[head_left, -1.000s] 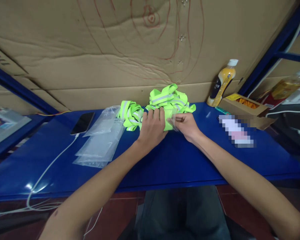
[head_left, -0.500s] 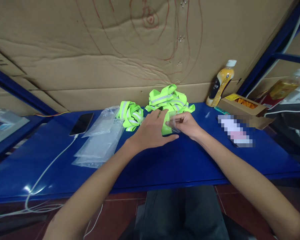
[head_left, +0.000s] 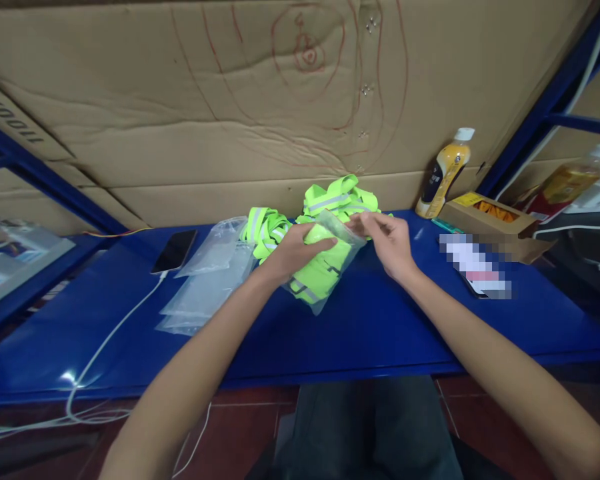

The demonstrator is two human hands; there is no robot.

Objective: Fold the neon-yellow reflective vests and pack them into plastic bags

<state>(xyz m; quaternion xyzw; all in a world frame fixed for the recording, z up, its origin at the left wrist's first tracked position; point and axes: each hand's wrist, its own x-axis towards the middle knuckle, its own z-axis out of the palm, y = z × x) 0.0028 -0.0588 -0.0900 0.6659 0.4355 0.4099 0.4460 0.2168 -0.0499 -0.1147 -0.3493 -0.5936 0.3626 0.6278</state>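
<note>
A clear plastic bag [head_left: 325,270] holds a folded neon-yellow reflective vest or strap bundle, with dark buckle-like bits showing through. My left hand [head_left: 295,252] grips the bag's left side, thumb lying across its front. At the bag's upper right edge, my right hand [head_left: 387,241] pinches the opening. Behind the bag lies a loose heap of neon reflective straps [head_left: 343,197], partly hidden. A smaller rolled bundle of the same straps [head_left: 265,230] rests just left of it. Flat clear bags [head_left: 200,287] are spread out left of my left forearm.
A dark phone [head_left: 174,252] on a white cable lies at the left of the blue table [head_left: 300,347]. On the right stand a yellow drink bottle [head_left: 445,173] and an opened cardboard box [head_left: 485,217]. A blurred-out phone [head_left: 475,267] lies before them. Cardboard [head_left: 205,153] walls the back.
The bagged neon bundle has turned and come into plain view, front facing me. My left hand has shifted to its side, and my right hand has moved slightly right along the bag's edge.
</note>
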